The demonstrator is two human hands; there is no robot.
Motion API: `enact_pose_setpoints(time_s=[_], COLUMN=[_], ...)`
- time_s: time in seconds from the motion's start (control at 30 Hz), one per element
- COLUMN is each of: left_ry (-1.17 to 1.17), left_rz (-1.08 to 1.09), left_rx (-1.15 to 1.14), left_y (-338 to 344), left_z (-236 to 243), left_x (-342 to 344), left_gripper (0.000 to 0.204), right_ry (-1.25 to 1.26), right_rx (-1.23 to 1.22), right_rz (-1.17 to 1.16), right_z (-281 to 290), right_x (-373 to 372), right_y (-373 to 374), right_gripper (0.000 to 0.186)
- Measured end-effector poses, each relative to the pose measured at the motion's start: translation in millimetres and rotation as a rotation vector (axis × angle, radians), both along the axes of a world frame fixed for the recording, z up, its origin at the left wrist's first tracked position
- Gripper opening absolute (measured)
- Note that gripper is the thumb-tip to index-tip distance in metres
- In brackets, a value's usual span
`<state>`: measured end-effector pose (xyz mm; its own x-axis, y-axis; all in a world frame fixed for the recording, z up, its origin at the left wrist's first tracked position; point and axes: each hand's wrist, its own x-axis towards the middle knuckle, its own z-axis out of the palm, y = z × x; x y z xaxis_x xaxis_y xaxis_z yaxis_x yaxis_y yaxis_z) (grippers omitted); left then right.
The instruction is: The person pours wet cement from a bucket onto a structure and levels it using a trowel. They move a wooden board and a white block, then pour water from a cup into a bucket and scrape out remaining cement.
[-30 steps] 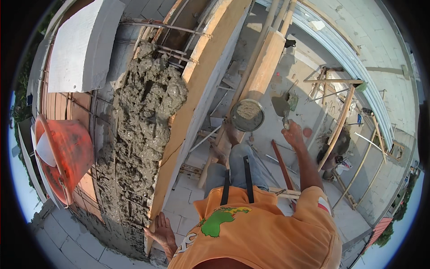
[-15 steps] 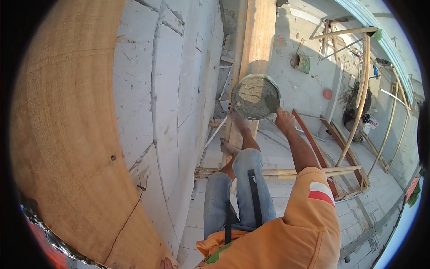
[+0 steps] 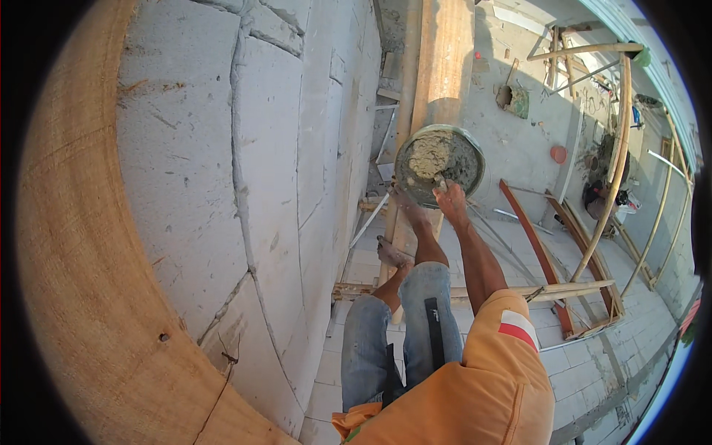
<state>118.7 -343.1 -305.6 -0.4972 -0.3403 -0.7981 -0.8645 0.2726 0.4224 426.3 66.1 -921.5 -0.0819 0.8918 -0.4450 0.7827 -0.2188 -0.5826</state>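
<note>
My right hand [image 3: 450, 202] is closed around the handle of a trowel [image 3: 440, 180], at the near rim of a round bucket [image 3: 478, 174]. The trowel's blade is sunk in the grey mortar [image 3: 430, 153] and mostly hidden. Paler, lumpy mortar lies to the left in the bucket, darker wet mortar to the right. Underneath the bucket is a wooden plank [image 3: 445, 67], and my bare feet are on the plank just nearer to me. My left hand is out of view.
A wall of pale blocks [image 3: 200, 141] rises on the left, with a curved-looking wooden board [image 3: 67, 222] along it. Far below on the right are bamboo poles [image 3: 604, 178], a reddish wooden frame [image 3: 530, 245], a pink bucket [image 3: 558, 154] and another person [image 3: 597, 196].
My right hand has moved left and the trowel blade has gone into the mortar. The fingers of my left hand have left the lower edge. The view has shifted slightly.
</note>
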Motion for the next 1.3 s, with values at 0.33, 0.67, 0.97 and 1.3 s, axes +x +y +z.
enact_pose_setpoints(time_s=[0.33, 0.67, 0.97, 1.3], left_ry=[0.031, 0.281, 0.276, 0.424], left_rz=[0.038, 0.159, 0.161, 0.314], left_rx=[0.108, 0.453, 0.380, 0.445], left_y=[9.2, -2.0, -10.5, -10.4], left_z=[11.6, 32.8, 22.9, 5.1], left_x=[13.7, 26.6, 26.9, 38.9], left_gripper=[0.109, 0.100, 0.128, 0.117], right_ry=[0.179, 0.180, 0.138, -0.138], right_rx=[-0.109, -0.082, -0.095, 0.253], right_rz=[-0.151, 0.019, 0.206, 0.605], right_z=[79.8, 268.0, 568.9, 858.3], right_x=[12.2, 51.4, 20.3, -123.7], right_y=[10.1, 30.6, 174.4, 318.7], right_gripper=[0.032, 0.023, 0.014, 0.036])
